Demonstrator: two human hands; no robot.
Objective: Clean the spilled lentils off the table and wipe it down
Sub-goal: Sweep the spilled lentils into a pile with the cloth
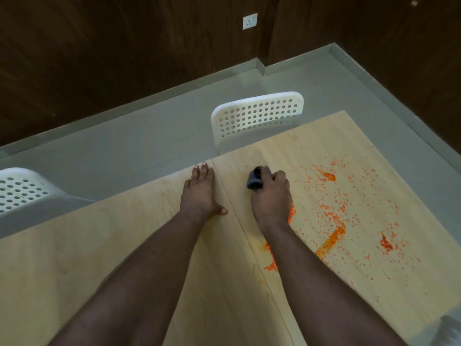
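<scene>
Head view: your right hand [270, 196] clenches the cloth [255, 180], left hand [200, 191] flat; a hard sweep could scatter lentils [331, 239] off the table [149, 245]

Dim, soft focus, wide-angle edge distortion

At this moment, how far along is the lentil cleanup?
Early. Done: some lentils look pushed into ridges. In hand: the right hand grips a dark cloth on the table; the left hand rests flat. Left: lentils are scattered widely; wiping remains.
</scene>
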